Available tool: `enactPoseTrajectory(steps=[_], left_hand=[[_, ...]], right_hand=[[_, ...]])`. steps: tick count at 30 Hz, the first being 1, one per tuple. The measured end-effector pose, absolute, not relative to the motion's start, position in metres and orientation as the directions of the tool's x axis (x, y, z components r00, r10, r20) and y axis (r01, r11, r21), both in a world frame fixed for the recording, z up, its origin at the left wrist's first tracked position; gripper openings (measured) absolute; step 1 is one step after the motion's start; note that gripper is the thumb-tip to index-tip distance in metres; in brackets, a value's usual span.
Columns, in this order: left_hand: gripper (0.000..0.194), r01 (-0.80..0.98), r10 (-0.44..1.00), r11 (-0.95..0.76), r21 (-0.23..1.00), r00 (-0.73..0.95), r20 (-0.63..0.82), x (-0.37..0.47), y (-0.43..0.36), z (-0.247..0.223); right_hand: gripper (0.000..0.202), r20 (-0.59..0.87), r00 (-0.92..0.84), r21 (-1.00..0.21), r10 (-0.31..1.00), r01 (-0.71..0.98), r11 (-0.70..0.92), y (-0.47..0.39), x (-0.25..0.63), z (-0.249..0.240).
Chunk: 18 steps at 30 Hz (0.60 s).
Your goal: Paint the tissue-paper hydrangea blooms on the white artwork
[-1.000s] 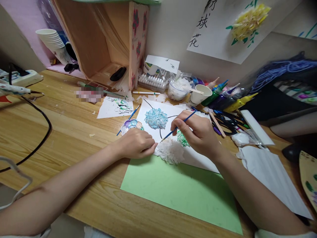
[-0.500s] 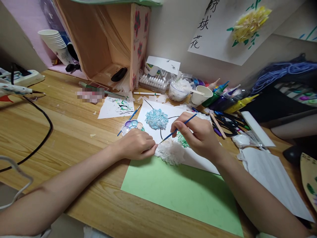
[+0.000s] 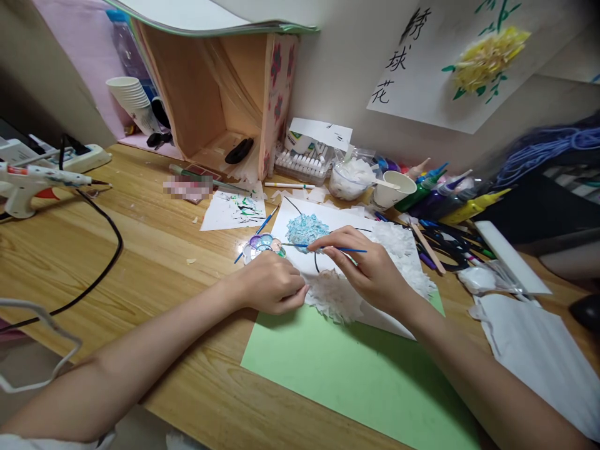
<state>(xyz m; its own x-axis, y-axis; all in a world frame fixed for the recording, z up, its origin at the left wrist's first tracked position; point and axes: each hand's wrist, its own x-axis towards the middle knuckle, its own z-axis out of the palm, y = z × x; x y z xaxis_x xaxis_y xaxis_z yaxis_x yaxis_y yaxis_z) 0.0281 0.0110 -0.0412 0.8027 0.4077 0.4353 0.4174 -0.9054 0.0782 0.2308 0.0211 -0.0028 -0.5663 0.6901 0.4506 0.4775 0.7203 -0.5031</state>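
My right hand (image 3: 375, 265) pinches a thin blue paintbrush (image 3: 344, 249) held nearly level, its tip over the edge of the flower-shaped paint palette (image 3: 253, 245). Closed and resting at the lower left edge of the white paper (image 3: 295, 262) is my left hand (image 3: 274, 284); whether its fingers hold anything is hidden. A blue crumpled-paper flower (image 3: 304, 230) is glued on the paper. White tissue flowers (image 3: 335, 297) lie beside my left hand and behind my right hand. Green paper (image 3: 351, 375) lies beneath.
A second brush (image 3: 265, 225) lies by the palette. Behind stand a bowl of tissue (image 3: 351, 178), a paper cup (image 3: 394, 187) and paint bottles (image 3: 478, 206). At the left is a glue gun (image 3: 28, 187) with a black cable.
My right hand has swung the brush from the white tissue flower to the palette, lowering it to nearly level. My left hand stays closed by the flower. The whole view has shifted slightly.
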Motion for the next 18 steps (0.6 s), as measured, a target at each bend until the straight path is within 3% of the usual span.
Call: enactPoseTrajectory(steps=[7, 9, 11, 14, 16, 18], left_hand=[[0.031, 0.406, 0.406, -0.908, 0.100, 0.800, 0.441, 0.024, 0.012, -0.030], [0.024, 0.454, 0.493, -0.869, 0.196, 0.762, 0.420, 0.009, 0.016, -0.012], [0.021, 0.574, 0.675, -0.737, 0.356, 0.642, 0.362, -0.010, 0.022, 0.007], [0.075, 0.707, 0.828, -0.555, 0.438, 0.522, 0.207, -0.037, 0.031, 0.019], [0.094, 0.757, 0.856, -0.491, 0.431, 0.512, 0.077, -0.045, 0.035, 0.014], [0.099, 0.774, 0.853, -0.471, 0.423, 0.522, -0.007, -0.046, 0.037, 0.004]], right_hand=[[0.019, 0.460, -0.562, -0.515, 0.687, 0.462, 0.722, 0.019, 0.232, 0.000], [0.020, 0.481, -0.509, -0.543, 0.714, 0.467, 0.698, 0.018, 0.233, 0.002], [0.021, 0.492, -0.453, -0.574, 0.743, 0.473, 0.669, 0.017, 0.234, 0.004], [0.022, 0.502, -0.406, -0.604, 0.763, 0.467, 0.646, 0.017, 0.236, 0.006], [0.022, 0.510, -0.394, -0.613, 0.765, 0.458, 0.644, 0.017, 0.237, 0.007], [0.023, 0.517, -0.383, -0.616, 0.765, 0.455, 0.643, 0.018, 0.238, 0.008]])
